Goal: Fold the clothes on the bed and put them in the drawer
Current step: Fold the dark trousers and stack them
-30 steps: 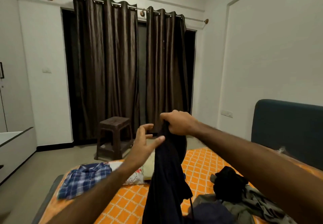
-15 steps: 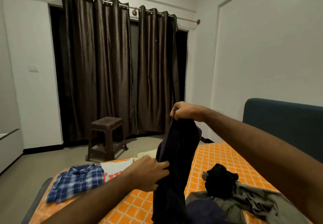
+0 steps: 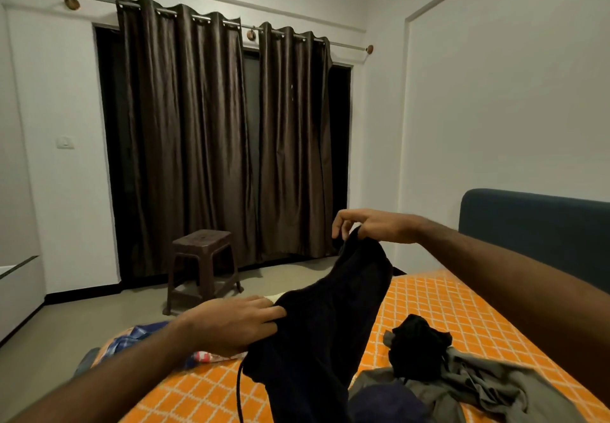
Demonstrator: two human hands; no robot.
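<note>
A black garment (image 3: 330,320) with a dangling cord hangs in the air over the orange checked bed (image 3: 442,303). My right hand (image 3: 369,226) pinches its top end, held high. My left hand (image 3: 231,325) grips its left edge lower down. On the bed at the right lies a heap of unfolded clothes: a black piece (image 3: 417,346), a grey piece (image 3: 478,389) and a dark blue piece (image 3: 386,403). A blue plaid shirt (image 3: 132,340) lies at the bed's left, mostly hidden by my left arm.
A brown plastic stool (image 3: 201,267) stands on the floor before the dark curtains (image 3: 224,138). A dark blue headboard (image 3: 534,224) is at the right. A white cabinet edge (image 3: 16,274) shows at far left. No drawer is visible.
My right hand has swung the garment's top end to the right, so the cloth now hangs slanted. My left hand slid down and pulls the edge leftward. The view shifted.
</note>
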